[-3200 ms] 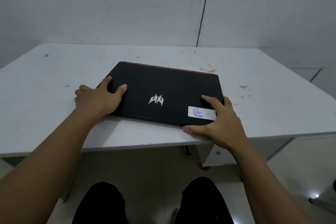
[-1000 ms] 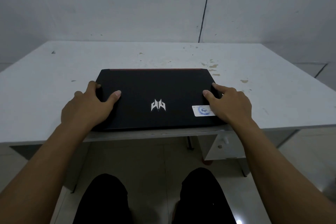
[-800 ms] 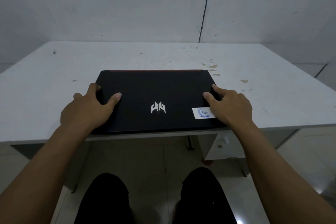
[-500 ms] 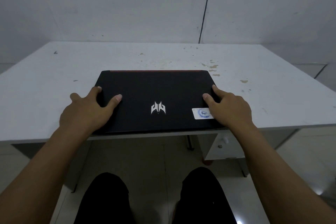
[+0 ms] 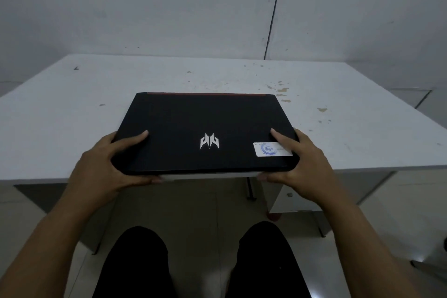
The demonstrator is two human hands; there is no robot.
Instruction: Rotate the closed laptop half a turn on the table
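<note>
A closed black laptop (image 5: 205,123) with a silver logo, a white sticker near its right front corner and a red strip along its far edge lies square on the white table (image 5: 72,113). Its front edge hangs slightly over the table's near edge and looks a little raised. My left hand (image 5: 104,167) grips the front left corner, thumb on the lid and fingers curled under the front edge. My right hand (image 5: 300,164) grips the front right corner the same way, its thumb touching the sticker.
The table top carries small brown stains (image 5: 281,91) at the back right. A grey wall stands just behind the table. A white drawer unit (image 5: 302,196) sits under the table at the right. My dark-trousered knees (image 5: 135,261) are below the table edge.
The laptop turned from slightly skewed to square, then slid toward me. Both hands moved from flat on the lid's sides to gripping the front corners, fingers under the edge.
</note>
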